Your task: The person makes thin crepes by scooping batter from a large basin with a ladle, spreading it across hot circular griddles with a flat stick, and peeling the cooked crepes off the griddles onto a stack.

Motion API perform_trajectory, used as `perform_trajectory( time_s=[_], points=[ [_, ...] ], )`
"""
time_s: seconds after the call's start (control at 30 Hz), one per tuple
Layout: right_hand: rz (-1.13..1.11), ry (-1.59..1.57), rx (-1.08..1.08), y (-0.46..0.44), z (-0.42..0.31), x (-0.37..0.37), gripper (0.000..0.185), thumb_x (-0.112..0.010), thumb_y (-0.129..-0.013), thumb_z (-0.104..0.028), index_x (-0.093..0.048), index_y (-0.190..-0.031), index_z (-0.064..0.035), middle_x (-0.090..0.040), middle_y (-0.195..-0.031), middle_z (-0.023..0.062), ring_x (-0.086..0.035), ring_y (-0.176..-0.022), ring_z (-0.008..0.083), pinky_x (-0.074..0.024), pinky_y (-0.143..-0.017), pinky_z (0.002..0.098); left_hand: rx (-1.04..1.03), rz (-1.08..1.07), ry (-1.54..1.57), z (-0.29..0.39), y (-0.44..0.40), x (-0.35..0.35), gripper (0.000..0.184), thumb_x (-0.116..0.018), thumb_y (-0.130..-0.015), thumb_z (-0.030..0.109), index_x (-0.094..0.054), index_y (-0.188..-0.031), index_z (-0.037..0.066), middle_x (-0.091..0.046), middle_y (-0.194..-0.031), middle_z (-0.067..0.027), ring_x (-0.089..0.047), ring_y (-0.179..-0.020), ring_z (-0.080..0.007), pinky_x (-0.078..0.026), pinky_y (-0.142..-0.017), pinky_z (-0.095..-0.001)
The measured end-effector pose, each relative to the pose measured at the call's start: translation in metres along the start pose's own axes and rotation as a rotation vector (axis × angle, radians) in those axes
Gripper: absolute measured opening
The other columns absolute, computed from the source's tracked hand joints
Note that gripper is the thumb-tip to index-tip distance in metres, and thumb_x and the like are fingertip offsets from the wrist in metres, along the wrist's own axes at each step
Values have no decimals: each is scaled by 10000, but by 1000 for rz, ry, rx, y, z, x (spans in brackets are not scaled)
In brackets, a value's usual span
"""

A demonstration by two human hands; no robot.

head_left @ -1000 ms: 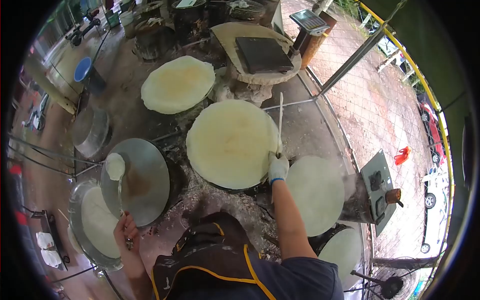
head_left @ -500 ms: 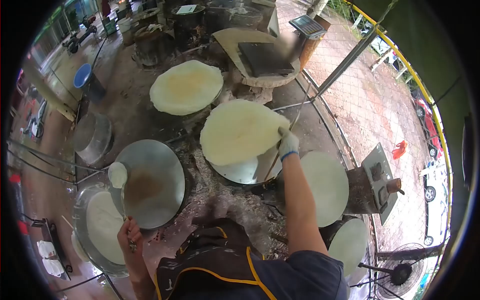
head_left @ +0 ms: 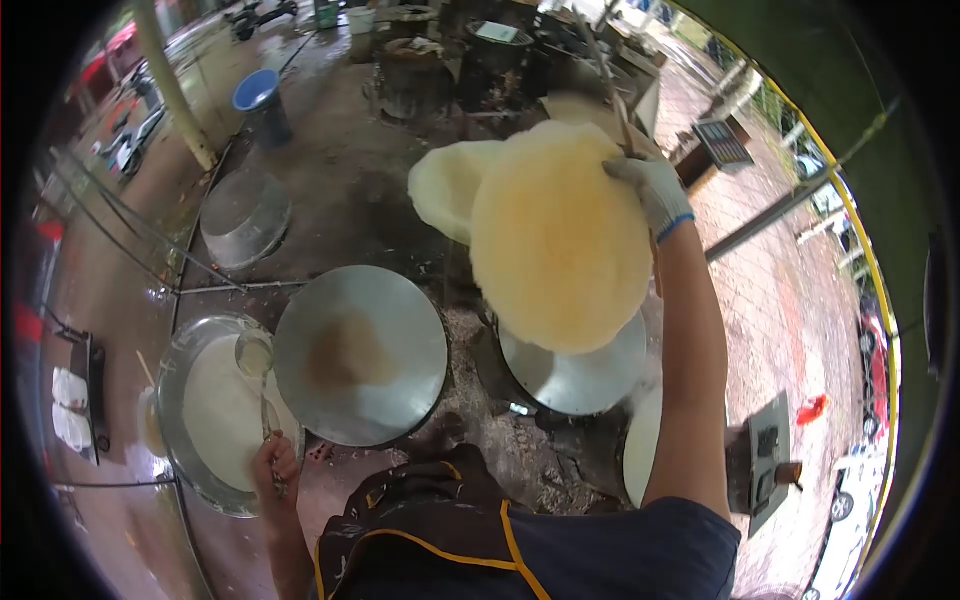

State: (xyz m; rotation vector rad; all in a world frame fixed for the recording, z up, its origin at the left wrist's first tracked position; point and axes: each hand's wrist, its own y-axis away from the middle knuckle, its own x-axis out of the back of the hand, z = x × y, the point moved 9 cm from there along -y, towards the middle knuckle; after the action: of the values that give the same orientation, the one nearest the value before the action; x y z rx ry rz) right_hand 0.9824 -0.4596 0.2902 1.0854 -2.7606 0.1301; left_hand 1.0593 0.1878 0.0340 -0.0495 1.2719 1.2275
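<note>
My left hand [head_left: 277,464] is closed around the handle of a metal ladle [head_left: 254,356]. The ladle's bowl is at or just above the white batter [head_left: 215,410] in a wide metal basin [head_left: 172,385]. My gloved right hand [head_left: 650,190] grips the upper right edge of a large, thin, round crepe [head_left: 560,240], browned over its middle. It hangs above a round metal griddle [head_left: 580,375]. A long thin stick [head_left: 603,70] runs past the right hand and seems held with the crepe. Behind it, another pale crepe [head_left: 445,185] is partly hidden.
Between basin and right griddle sits another griddle [head_left: 400,340] with a brown patch. A pale-covered round surface [head_left: 642,455] shows beside my right arm. An upturned metal tub [head_left: 245,220] and a blue bucket [head_left: 260,100] stand farther off. A digital scale [head_left: 722,143] is at the upper right.
My right hand has raised the crepe up and away from its griddle, showing a browner face. My left hand has brought the ladle from the griddle's edge to over the batter. The view has shifted.
</note>
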Motion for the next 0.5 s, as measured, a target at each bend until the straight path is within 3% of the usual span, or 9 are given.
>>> perform_trajectory(
  time_s=[0.1,0.13,0.17,0.27,0.3,0.37,0.5],
  points=[
    [16,468,74,-108,20,-8,286,-689,-727,-150,-670,-942,36,-670,-779,120,-638,-672,202,-502,-640,323,-136,147,-11,0,18,-17,130,-467,-924,61,-484,-1028,-14,-385,-686,1,-342,-459,-37,-318,-358,-175],
    [40,655,130,-114,-3,-29,302,-692,-718,-166,-675,-951,24,-670,-777,128,-639,-682,212,-501,-656,330,-191,221,-20,-1,24,-22,124,-477,-922,64,-487,-1021,-10,-384,-685,5,-339,-463,-33,-319,-361,-171],
    [7,567,244,-109,-29,-43,338,-683,-713,-237,-677,-998,-56,-675,-829,168,-660,-742,260,-503,-694,344,-202,211,-16,-3,22,-25,120,-482,-921,66,-489,-1017,-7,-383,-686,9,-339,-468,-30,-319,-365,-165],
    [19,899,535,-97,-78,-88,310,-652,-740,-269,-677,-998,-99,-678,-900,173,-655,-832,320,-508,-737,371,-218,193,-2,-8,20,-25,118,-494,-922,69,-493,-1014,-4,-383,-684,18,-339,-479,-26,-319,-373,-151],
    [28,933,763,-82,-79,-105,245,-620,-773,-258,-671,-959,-108,-666,-918,158,-637,-859,340,-502,-752,413,-221,192,16,-9,18,-25,122,-494,-923,70,-494,-1019,-5,-383,-683,19,-341,-479,-27,-318,-373,-148],
    [-65,1018,872,-70,-40,-137,191,-602,-794,-243,-665,-924,-117,-648,-880,135,-634,-839,329,-499,-743,429,-227,193,63,-12,14,-29,129,-494,-924,70,-496,-1026,-8,-382,-676,20,-337,-472,-28,-312,-367,-146],
    [-96,1069,571,-102,145,-171,174,-576,-804,-216,-648,-938,-131,-631,-935,131,-621,-863,337,-493,-743,444,-244,206,89,-18,10,-34,135,-481,-934,76,-494,-1028,-20,-393,-671,8,-349,-454,-37,-311,-341,-158]
  ],
)
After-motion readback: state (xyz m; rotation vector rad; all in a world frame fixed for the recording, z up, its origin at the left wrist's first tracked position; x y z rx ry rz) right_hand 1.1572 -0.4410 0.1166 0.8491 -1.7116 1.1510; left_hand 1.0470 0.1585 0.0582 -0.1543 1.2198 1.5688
